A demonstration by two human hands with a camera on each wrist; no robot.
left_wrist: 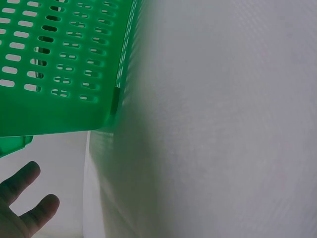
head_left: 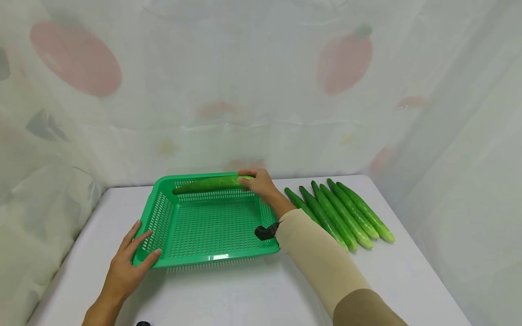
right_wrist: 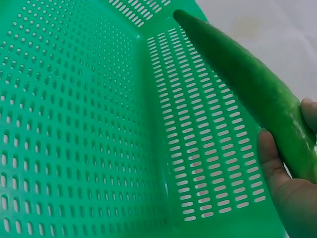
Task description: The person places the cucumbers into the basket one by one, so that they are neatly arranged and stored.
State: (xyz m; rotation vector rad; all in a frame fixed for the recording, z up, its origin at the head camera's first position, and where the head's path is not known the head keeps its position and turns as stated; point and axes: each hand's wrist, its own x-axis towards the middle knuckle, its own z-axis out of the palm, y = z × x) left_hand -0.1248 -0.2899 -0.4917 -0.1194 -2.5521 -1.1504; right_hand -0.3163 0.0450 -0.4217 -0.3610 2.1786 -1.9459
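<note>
A green plastic basket point(head_left: 212, 259) with slotted walls and bottom stands on the white table. My right hand point(head_left: 258, 183) grips a long cucumber point(head_left: 208, 184) by its paler right end. The cucumber lies level above the basket's far side, its dark tip toward the far left corner. In the right wrist view, thumb and fingers pinch the cucumber point(right_wrist: 247, 79) from both sides. At the basket's near left corner is my left hand point(head_left: 128, 267), its fingers spread over the rim. Two of its fingers point(left_wrist: 39, 213) show below the basket wall point(left_wrist: 54, 111) in the left wrist view.
Several cucumbers point(head_left: 338, 213) lie side by side on the table point(head_left: 244, 299), right of the basket. Behind the table hangs a pale curtain point(head_left: 228, 86) with faded fruit prints. A small black object point(head_left: 143, 323) shows at the near edge of the view.
</note>
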